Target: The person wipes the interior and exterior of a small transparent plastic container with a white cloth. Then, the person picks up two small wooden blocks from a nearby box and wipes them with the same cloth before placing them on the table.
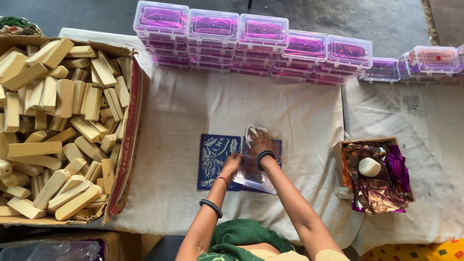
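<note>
While stacked behind, purple-lined clear boxes [251, 43].

Work surface [183, 111] covered with off-white cloth. Resting on it: at left, an open cardboard box [126, 145] filled with pale wooden blocks; along the far edge, a row of stacked clear plastic boxes [256, 43] with purple contents; at centre, a blue leaf-patterned mat [213, 157] beneath a clear plastic container [253, 176]; at right, a small cardboard tray [340, 154] of purple and copper foil.
</note>
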